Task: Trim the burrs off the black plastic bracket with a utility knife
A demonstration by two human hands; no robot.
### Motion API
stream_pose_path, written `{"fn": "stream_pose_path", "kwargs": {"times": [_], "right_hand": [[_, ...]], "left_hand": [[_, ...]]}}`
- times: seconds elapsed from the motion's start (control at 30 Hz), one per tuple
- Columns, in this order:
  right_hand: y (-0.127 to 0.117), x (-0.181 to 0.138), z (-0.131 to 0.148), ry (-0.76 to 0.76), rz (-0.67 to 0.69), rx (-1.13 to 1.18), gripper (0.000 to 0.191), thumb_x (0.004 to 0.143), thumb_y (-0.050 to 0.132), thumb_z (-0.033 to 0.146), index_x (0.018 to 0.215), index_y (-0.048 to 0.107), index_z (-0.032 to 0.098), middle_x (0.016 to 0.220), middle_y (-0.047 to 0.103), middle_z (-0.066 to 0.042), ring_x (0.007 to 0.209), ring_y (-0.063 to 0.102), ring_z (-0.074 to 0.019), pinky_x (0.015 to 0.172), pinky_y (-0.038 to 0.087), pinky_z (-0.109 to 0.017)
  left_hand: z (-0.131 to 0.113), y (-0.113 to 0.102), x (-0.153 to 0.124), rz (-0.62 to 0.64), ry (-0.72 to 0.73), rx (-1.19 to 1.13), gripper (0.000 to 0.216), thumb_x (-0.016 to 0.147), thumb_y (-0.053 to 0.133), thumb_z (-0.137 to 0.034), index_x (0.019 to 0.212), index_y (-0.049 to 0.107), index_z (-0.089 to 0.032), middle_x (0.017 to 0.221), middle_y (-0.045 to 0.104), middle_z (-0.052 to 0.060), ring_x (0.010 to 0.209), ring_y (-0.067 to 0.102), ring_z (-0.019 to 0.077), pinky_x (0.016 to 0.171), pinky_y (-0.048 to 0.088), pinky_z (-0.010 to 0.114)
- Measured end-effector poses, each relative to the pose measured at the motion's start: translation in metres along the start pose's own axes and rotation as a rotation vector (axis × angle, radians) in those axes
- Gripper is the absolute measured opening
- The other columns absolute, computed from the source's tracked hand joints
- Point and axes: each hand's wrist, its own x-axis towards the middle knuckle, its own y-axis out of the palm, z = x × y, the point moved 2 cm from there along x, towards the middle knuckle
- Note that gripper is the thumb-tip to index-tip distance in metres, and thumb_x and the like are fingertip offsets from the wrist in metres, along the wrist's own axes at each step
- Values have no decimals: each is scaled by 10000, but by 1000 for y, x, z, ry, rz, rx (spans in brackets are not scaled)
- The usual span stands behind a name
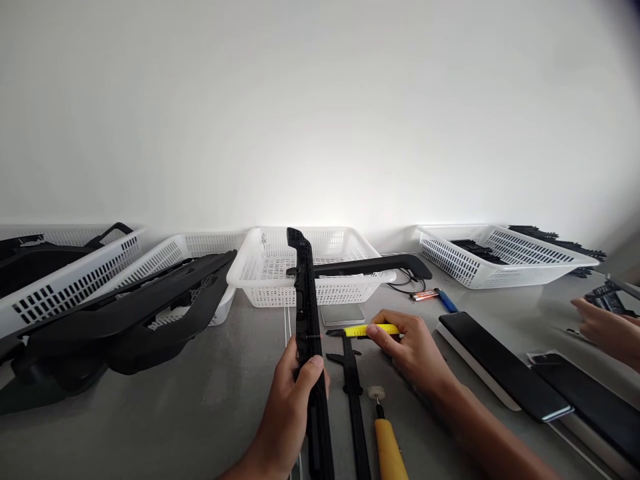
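My left hand (295, 393) is closed around a long black plastic trim piece (306, 300), held upright with its hooked end on top. My right hand (407, 347) pinches a slim yellow ridged tool handle (356, 331); any blade or tip cannot be made out. Its left end overlaps the head of a black caliper (354, 407), which lies on the table with its jaws apart. Beside the caliper is a tool with a yellow grip (389, 450) and a round whitish tip (376, 393).
Across the white basket (265, 293) rests another black curved piece (375, 266). Black trim parts (135, 327) pile up at left. A white basket (500, 277) holds black parts. Phones (500, 360) lie at right, near another person's hand (607, 330) holding a black part.
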Motion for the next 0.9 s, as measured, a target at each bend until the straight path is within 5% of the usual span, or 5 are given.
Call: {"fn": "stream_pose_path", "kwargs": {"times": [0.17,0.33,0.73,0.9], "right_hand": [[-2,1,2,1,-33,-5,592,950,540,691,697,644,166,639,544,-13,624,469,-145,590,330,-272],[-3,1,2,-1,-31,-1,584,952,541,682,705,648,164,653,566,-15,634,488,-146,604,344,-270],[-3,0,-2,-5,-16,40,538,945,583,649,724,671,167,642,551,-4,617,465,-138,586,319,-276],[0,-1,-1,-3,-3,32,529,947,593,637,721,661,164,662,566,-7,635,484,-139,600,340,-272]], "left_hand": [[2,-2,-2,6,-1,-73,553,906,607,-666,1226,638,-216,697,574,-20,607,489,160,559,431,255],[15,-9,4,-146,-86,-140,622,854,630,-726,1093,735,-162,724,639,25,669,584,204,616,480,298],[1,-6,1,-139,-103,-93,487,841,700,-596,1107,776,-196,692,644,2,657,593,203,690,487,302],[6,-3,4,-167,-102,-120,448,790,753,-573,1031,769,-196,851,729,28,828,672,227,809,537,308]]}}
